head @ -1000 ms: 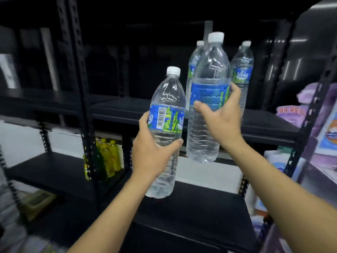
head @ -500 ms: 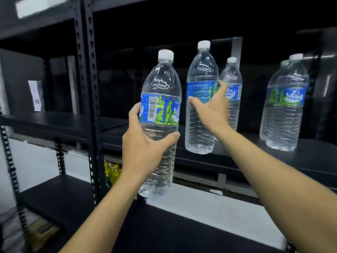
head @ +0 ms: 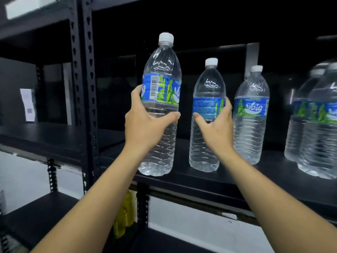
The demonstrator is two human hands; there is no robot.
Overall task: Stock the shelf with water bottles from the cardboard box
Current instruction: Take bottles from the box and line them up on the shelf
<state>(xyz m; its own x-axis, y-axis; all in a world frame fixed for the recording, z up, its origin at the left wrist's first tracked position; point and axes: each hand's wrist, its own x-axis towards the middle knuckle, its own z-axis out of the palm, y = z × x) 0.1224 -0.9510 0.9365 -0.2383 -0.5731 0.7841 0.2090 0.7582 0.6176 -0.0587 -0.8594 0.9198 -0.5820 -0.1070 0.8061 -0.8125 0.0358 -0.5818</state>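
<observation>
The left hand [head: 145, 123] grips the left bottle [head: 160, 70] at the shelf's [head: 200, 179] front edge, the right hand [head: 215, 128] grips the right bottle [head: 207, 83]; set half-off, the left one could fall.

The count was five water bottles [head: 161, 57], two hands, namely one left hand [head: 144, 125] and one right hand [head: 217, 132], and yellow bottles [head: 125, 214] too blurred to count.
</observation>
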